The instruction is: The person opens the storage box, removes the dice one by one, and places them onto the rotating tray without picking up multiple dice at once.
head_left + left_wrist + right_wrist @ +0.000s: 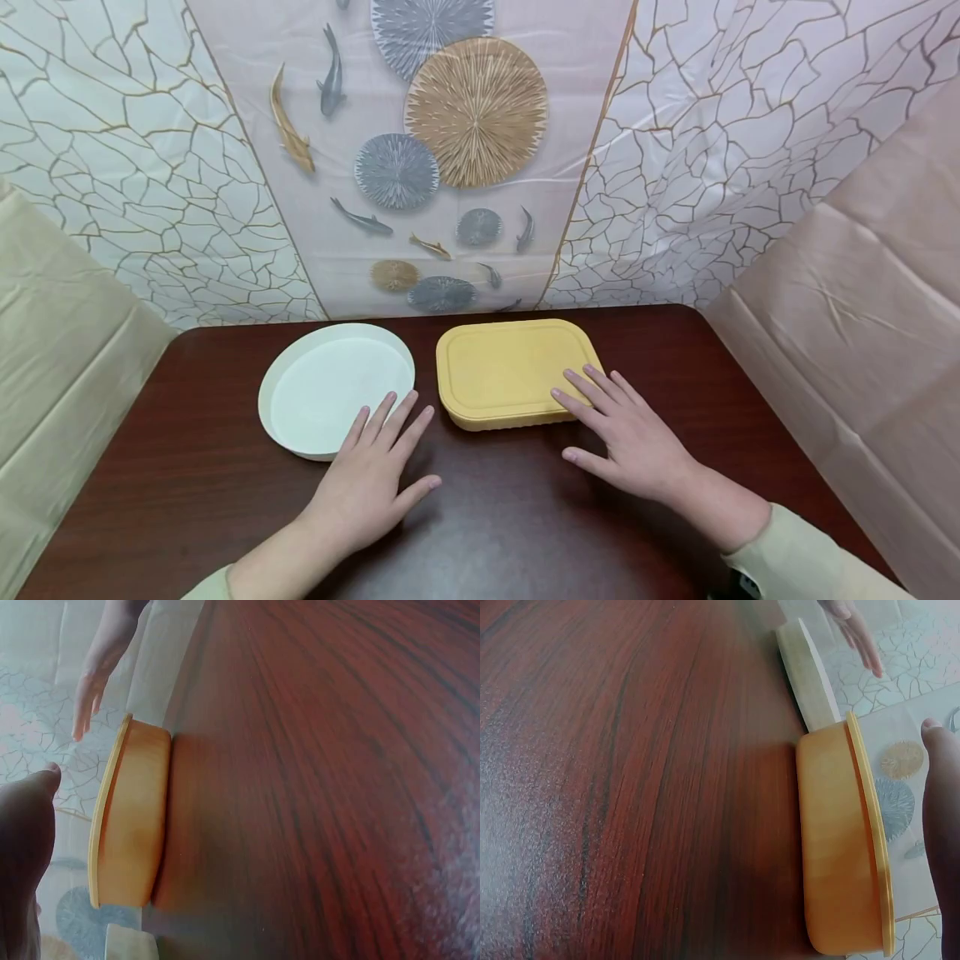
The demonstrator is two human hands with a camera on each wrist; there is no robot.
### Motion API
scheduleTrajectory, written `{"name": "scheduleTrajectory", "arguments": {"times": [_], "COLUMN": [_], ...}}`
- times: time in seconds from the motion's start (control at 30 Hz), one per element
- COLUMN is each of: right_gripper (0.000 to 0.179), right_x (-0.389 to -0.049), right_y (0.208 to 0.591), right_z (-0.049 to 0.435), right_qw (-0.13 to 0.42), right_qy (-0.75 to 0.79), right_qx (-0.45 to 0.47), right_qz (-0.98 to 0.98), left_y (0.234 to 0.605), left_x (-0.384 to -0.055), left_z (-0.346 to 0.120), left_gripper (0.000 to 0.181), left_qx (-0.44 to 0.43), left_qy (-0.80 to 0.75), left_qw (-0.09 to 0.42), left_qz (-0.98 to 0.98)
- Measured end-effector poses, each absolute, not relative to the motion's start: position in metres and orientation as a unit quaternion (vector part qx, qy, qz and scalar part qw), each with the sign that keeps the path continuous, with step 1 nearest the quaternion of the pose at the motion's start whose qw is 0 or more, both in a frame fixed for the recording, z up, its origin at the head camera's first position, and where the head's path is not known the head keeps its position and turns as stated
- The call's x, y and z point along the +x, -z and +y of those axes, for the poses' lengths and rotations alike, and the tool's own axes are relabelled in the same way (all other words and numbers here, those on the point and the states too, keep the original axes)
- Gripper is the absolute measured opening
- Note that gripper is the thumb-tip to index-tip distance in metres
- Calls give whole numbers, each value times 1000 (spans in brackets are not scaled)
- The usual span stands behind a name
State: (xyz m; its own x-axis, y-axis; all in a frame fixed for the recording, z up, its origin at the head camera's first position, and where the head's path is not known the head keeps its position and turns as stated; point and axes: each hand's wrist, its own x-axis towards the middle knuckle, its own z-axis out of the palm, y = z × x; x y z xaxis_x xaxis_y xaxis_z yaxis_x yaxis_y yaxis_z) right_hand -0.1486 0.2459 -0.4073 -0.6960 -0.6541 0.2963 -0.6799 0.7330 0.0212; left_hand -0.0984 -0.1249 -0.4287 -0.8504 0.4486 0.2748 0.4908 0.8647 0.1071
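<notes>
Toward the back of the table stands a yellow rectangular box (510,367) with rounded corners and a flat lid on top. To its left lies a round white tray (330,383) with a low rim. My left hand (375,483), fingers spread and straight, hovers above the table and overlaps the tray's near right edge in the head view. My right hand (637,442) is likewise spread, its fingertips over the box's near right corner. In the right wrist view the right thumb (939,761) shows above the level of the lid. Both hands hold nothing.
The dark reddish wood table (495,517) has a shiny surface. A patterned cloth (465,250) with fish and round motifs hangs behind its back edge. Beige cloth walls (862,333) rise along the left and right sides.
</notes>
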Motion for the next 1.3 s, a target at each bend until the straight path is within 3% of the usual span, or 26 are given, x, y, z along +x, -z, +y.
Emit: {"name": "scheduleTrajectory", "arguments": {"times": [0.47,0.83,1.3], "right_gripper": [70,67,70], "right_x": [-160,-179,-202], "right_y": [415,418,425], "right_z": [247,246,246], "right_qw": [148,152,141], "right_qy": [-63,-64,-38], "right_qx": [359,366,368], "right_qz": [-919,-916,-918], "left_y": [429,435,447], "left_x": [-97,-97,-114], "left_z": [-113,-108,-99], "left_gripper": [78,84,76], "left_qx": [-254,-206,-155], "left_qy": [187,253,289], "left_qw": [93,-20,-73], "left_qz": [-944,-945,-942]}}
